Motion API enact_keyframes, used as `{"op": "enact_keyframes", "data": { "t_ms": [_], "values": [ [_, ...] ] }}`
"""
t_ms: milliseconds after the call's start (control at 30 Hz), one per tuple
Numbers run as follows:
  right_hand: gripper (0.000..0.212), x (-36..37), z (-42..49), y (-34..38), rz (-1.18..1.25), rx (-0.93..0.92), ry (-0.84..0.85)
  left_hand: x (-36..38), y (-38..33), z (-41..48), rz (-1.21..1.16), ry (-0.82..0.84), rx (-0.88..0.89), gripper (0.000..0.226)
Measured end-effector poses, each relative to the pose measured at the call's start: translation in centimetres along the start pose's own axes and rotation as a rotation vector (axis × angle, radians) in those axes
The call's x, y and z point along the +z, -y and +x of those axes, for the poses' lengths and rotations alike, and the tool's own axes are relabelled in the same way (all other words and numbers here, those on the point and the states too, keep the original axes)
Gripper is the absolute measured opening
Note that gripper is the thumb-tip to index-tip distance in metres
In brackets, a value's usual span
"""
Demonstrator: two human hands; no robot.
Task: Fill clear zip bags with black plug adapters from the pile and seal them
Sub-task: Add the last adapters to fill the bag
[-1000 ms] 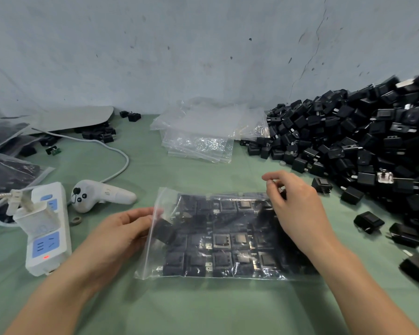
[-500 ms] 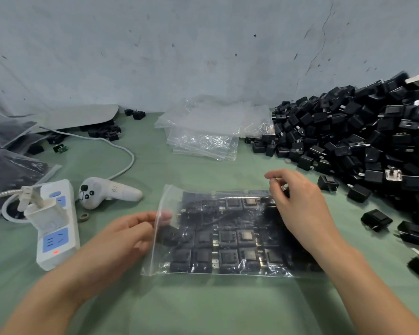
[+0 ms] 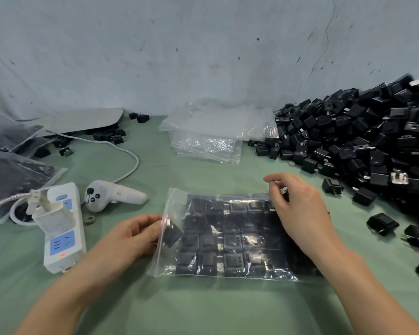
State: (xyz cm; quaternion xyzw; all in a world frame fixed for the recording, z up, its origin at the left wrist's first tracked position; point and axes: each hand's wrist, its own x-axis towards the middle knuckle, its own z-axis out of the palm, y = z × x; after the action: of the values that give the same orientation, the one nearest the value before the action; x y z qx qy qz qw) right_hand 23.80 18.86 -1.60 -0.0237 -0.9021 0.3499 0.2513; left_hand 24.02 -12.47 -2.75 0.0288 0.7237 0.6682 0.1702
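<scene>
Hands are barely shifting — left hand (image 3: 136,234) gripping the bag (image 3: 177,206) by its edge, right hand (image 3: 298,204) pinching its corner. Heavy, floppy load is probably needing support underneath.

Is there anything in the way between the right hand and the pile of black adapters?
Nothing visible blocks it. The right hand is at the far right corner of the zip bag; between it and the pile lie only green cloth and one loose adapter.

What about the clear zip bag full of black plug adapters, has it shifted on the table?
No. The clear zip bag sits equally far from the white handheld controller as before; only the view shifted.
</scene>
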Motion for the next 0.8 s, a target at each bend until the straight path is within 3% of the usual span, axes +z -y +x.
{"op": "enact_keyframes", "data": {
  "t_ms": [133,233,333,500,800],
  "values": [
    [0.019,0.1,0.3,0.1,0.035,0.013,-0.005,0.8,-0.1,0.2,-0.113,0.061,-0.05,0.034],
    [0.018,0.1,0.3,0.3,0.034,0.009,-0.012,1.6,-0.9,0.7,-0.092,-0.059,-0.055,0.032],
    [0.019,0.2,0.2,0.4,0.032,0.001,-0.014,1.8,-2.2,0.8,-0.294,-0.164,-0.062,0.023],
    [0.02,0.2,-0.2,0.4,0.028,-0.019,-0.006,2.5,-2.7,0.2,-0.501,-0.112,-0.066,0.032],
    [0.02,-3.8,-1.1,-2.8,0.08,0.127,-0.181,3.2,-2.7,-0.5,-0.383,-0.045,-0.09,0.047]
  ]
}}
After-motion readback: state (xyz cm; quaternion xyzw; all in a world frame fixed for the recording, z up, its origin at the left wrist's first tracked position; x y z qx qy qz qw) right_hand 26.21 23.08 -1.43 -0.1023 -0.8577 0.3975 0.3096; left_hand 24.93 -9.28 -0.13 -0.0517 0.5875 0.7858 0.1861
